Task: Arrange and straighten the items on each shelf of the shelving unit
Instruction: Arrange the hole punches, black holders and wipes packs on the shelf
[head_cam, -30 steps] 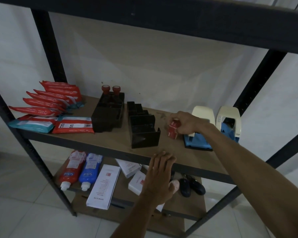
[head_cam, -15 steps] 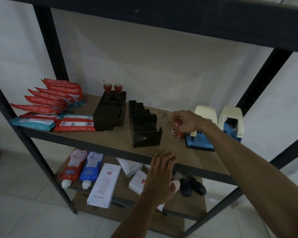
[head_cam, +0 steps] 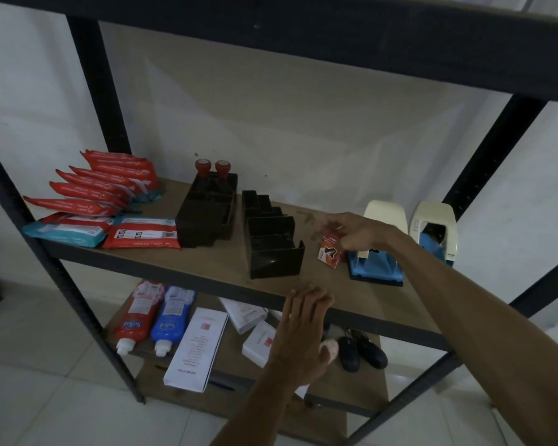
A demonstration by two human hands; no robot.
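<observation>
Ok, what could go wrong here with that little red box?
The small red box stands on end on a narrow base under the right hand; a careless release could topple it. It sits close beside the blue hole punch, so pulling the hand back might knock that askew.

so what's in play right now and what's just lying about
in play: right hand pinching small red box; left hand resting on shelf edge
lying about: wipe packs, black organisers, hole punches, two tubes, white boxes
</observation>
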